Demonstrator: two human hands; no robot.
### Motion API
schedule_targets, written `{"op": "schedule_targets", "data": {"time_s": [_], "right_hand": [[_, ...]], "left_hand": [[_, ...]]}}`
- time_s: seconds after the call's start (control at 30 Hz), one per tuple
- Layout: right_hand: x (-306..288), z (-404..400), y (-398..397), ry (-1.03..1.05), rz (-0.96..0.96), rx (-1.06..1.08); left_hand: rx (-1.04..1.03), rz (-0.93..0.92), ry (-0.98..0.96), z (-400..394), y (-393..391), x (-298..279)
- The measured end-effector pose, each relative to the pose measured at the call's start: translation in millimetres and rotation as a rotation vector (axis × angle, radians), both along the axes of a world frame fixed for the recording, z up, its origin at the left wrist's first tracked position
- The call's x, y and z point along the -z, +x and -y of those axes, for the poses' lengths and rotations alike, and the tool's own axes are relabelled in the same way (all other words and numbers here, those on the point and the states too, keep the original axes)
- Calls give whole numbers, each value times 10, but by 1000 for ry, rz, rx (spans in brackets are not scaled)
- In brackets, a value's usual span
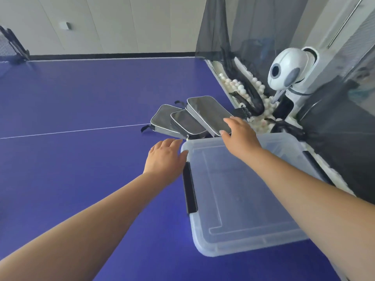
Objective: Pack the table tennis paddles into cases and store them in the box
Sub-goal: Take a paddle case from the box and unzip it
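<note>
Nearest you, the clear plastic box [239, 199] sits on the blue tabletop [71, 169] at your right, translucent lid on, with a black latch handle [189, 189] on its left side; a second black latch shows at the far right edge. Your right arm crosses over the lid. Your left hand [165, 157] lies flat with fingers straight and relaxed, fingertips touching the box's far left corner, holding nothing. Your right hand [238, 132] reaches past the box's far edge, fingers extended and spread, fingertips resting on the near end of the top grey case [207, 113]; no curl round it that you could call a grip. Three grey zip cases lie just beyond the box, fanned and overlapping: the top one tilted up at right, a middle case [186, 123] under it, a third case [162, 119] lowest at left, flat on the tabletop with black loop straps. No paddles visible; can't tell if the cases are filled. The white centre line [71, 131] runs leftward from the cases. Farther right, off the tabletop's end, white balls [241, 88] pile in a dark catch net [233, 27] round a white ball-feeding machine [288, 69]. Far left, the table net's post [12, 45]; behind, a pale panelled wall [121, 23].
</note>
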State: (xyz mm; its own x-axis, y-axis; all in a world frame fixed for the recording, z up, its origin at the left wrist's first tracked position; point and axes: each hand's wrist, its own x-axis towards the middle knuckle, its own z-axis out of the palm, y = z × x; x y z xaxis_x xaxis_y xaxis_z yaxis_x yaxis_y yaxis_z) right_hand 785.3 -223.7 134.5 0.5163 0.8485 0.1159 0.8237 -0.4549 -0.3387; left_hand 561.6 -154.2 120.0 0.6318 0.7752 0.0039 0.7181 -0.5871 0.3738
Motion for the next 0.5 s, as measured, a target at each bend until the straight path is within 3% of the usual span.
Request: {"op": "schedule_targets", "data": {"time_s": [0.27, 0.5], "right_hand": [[307, -556, 1033, -111, -127, -60], [715, -1134, 1509, -309, -230, -1]], "left_hand": [[-88, -148, -12, -78, 1006, 222], [-187, -262, -23, -149, 1150, 270]]}}
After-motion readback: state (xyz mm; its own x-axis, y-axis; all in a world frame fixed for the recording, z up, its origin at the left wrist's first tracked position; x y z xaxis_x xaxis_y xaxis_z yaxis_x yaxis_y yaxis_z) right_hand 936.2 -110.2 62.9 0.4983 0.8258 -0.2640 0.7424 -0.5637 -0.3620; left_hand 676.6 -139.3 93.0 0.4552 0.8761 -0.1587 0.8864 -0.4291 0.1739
